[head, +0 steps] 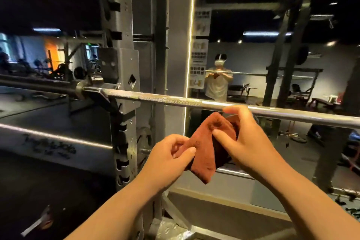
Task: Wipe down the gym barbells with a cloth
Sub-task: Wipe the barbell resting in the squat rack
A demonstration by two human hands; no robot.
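Risks first. The cloth point(204, 146) is folded small and held only by its edges, hanging just below the barbell point(175, 101) and not on it yet. If either hand loosens while adjusting the fold, the cloth probably drops to the floor. A thick wad may also only skim the top of the knurled shaft and miss the underside; wrapping it round would likely fix that. The knurling could snag the terry pile and tug the cloth out of a light pinch. At left the bar sits in a hook on the rack upright point(124, 64), so a hard sideways wipe might roll or shift it there.

Fingers: the left hand point(169, 160) is curled, and its thumb and forefinger pinch the cloth's lower left edge. Its other fingers are tucked under and partly hidden. The right hand point(247, 138) grips the cloth's upper right part, thumb pressed on the front face and fingers wrapped behind. Its index finger point(233, 110) points up at the bar, close to or just touching the underside; cannot tell which. Neither hand holds the bar. The mirror point(253, 54) behind shows the person's reflection, too small for detail.
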